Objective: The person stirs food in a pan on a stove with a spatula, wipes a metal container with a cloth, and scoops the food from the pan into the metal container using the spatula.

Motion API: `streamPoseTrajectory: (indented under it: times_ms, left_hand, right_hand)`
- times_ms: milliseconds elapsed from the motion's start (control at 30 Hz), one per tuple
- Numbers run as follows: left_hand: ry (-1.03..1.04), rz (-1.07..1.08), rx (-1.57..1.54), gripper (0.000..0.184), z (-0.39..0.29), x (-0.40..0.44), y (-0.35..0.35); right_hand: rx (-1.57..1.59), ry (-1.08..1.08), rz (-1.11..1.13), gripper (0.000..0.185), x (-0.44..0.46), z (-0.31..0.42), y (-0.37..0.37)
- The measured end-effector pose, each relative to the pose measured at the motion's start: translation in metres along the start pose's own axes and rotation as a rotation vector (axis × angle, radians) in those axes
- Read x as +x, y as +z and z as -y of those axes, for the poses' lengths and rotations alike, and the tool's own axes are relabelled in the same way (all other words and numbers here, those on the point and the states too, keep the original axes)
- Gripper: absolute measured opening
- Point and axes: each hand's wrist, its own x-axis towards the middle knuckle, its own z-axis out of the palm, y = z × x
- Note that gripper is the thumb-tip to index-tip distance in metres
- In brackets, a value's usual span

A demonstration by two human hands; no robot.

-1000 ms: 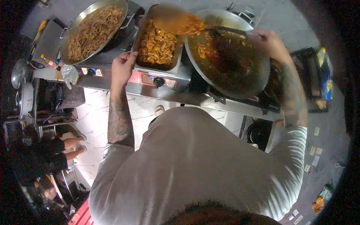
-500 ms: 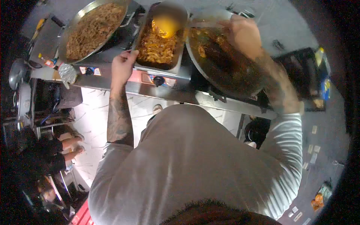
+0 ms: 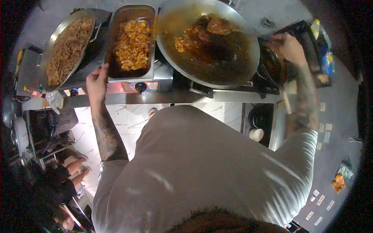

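My left hand [image 3: 98, 81] is closed at the near left corner of a deep rectangular steel food pan [image 3: 152, 74], thumb at its rim. Chopped meat in reddish-brown sauce [image 3: 132, 48] lies inside that pan. To its right is a large round pan [image 3: 229, 79] with dark sauce and some meat pieces. My right hand [image 3: 290, 48] is further right, fingers curled, over a smaller dark pan [image 3: 272, 66]. What those fingers hold, if anything, I cannot make out. A light-coloured handle [image 3: 286, 101] sticks out below that pan.
Another wide pan [image 3: 89, 23] full of browned minced meat [image 3: 68, 50] stands at the left. A burner knob [image 3: 140, 87] is on the steel counter front. A glove [image 3: 55, 101] hangs at the left edge. Another person's legs [image 3: 77, 171] show at lower left.
My right hand has moved right, from above the large round pan to the smaller dark one. The yellow rounded object over the food pan is gone from view. The view has shifted rightward.
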Motion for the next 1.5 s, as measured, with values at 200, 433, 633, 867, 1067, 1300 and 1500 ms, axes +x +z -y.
streamPoseTrajectory:
  times_ms: [200,433,633,867,1067,1300,1500]
  left_hand:
    - [0.017,-0.007,0.03,0.046,0.003,0.002,-0.002]
    - [0.03,-0.039,-0.043,0.045,0.004,0.001,0.0]
    - [0.01,-0.032,-0.053,0.042,0.002,0.001,-0.001]
    - [0.023,0.016,-0.004,0.042,0.005,0.002,-0.004]
    - [0.032,-0.019,0.011,0.042,0.01,0.004,-0.002]
    - [-0.053,-0.016,0.024,0.04,-0.009,-0.006,-0.003]
    - [-0.014,-0.002,0.019,0.039,-0.004,-0.002,-0.002]
  right_hand:
    - [-0.128,-0.022,0.005,0.026,-0.019,-0.017,0.05]
    - [0.01,-0.157,-0.087,0.028,0.041,-0.029,0.16]
    - [0.22,-0.292,-0.072,0.035,0.101,-0.018,0.233]
    - [0.932,-0.057,0.333,0.029,0.054,0.068,0.146]
    - [0.78,-0.271,0.188,0.03,0.053,0.068,0.157]
    - [0.8,-0.277,0.181,0.032,0.057,0.061,0.115]
    - [0.717,-0.306,0.093,0.028,0.06,0.063,0.071]
